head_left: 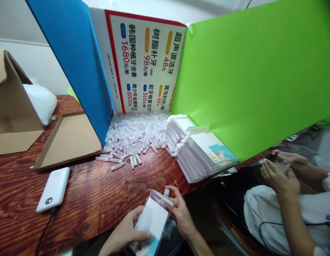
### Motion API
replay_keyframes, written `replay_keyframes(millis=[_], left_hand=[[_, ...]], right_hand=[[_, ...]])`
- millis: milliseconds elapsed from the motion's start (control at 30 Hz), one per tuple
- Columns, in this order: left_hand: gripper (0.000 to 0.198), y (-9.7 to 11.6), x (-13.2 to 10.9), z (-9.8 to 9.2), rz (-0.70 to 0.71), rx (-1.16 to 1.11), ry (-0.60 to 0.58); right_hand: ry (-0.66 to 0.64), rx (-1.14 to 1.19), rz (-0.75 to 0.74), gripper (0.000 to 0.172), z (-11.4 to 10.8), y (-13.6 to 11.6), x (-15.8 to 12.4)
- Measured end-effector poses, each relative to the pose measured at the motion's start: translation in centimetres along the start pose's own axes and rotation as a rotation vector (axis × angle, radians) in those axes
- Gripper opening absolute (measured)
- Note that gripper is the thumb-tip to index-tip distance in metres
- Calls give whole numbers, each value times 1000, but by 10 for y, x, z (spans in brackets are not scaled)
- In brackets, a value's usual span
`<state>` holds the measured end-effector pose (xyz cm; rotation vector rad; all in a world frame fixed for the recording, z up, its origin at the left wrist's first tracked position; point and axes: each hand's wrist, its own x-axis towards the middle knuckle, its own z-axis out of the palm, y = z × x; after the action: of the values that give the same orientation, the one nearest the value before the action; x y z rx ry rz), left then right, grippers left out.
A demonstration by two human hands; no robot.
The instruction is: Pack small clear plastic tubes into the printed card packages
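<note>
Both my hands hold a clear plastic packet (151, 220) with a white card inside, at the near edge of the wooden table (95, 195). My left hand (124, 233) grips its lower left side, thumb across the front. My right hand (181, 213) holds the top right corner, where a small clear tube (166, 193) stands between its fingers at the packet's open mouth. A heap of small clear tubes (134, 137) lies farther back, and a slanted stack of clear packets (199, 154) sits to its right.
Blue (74, 60), printed white (143, 64) and green (250, 71) boards wall off the back. A flat cardboard lid (68, 140), an open carton (12, 106) and a white power bank (54, 189) with its cable are at the left. Another person's hands (279, 174) work at the right.
</note>
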<state>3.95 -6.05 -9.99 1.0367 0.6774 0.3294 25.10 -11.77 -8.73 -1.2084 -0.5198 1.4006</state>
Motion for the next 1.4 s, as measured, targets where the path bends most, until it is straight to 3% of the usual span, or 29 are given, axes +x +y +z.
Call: replay_keyframes(millis=[167, 267, 433, 533, 600, 733, 800, 867, 1000, 1200, 1300, 1400], left_hand=[[77, 0, -1, -2, -26, 23, -28], [75, 0, -1, -2, -33, 36, -22], [80, 11, -5, 4, -6, 10, -27], [80, 19, -6, 5, -1, 9, -49], [81, 21, -5, 5, -4, 38, -55], [83, 19, -1, 5, -33, 116, -53], [84, 17, 1, 7, -44, 148, -44], [83, 17, 3, 11, -55, 161, -52], [85, 22, 8, 20, -79, 197, -102], [85, 23, 11, 29, -127, 343, -57], [88, 16, 14, 35, -121, 349, 2], [82, 4, 34, 51, -109, 380, 20]], right_hand=[[175, 106, -44, 64, 2, 9, 0], [192, 134, -90, 58, 0, 6, -2], [-68, -89, -100, 65, -21, -8, -1], [-285, -231, 31, 48, -35, -18, -1], [-342, -346, 59, 32, -40, -28, -1], [-372, -617, -145, 15, -41, -56, -3], [-475, -624, -106, 18, -42, -65, -5], [-544, -546, 31, 24, -45, -64, -5], [-428, -421, 192, 32, -51, -46, 1], [-408, -432, -38, 35, -52, -26, 1], [-282, -292, -26, 55, -61, -19, -7], [-185, -106, -25, 72, -79, -15, -20]])
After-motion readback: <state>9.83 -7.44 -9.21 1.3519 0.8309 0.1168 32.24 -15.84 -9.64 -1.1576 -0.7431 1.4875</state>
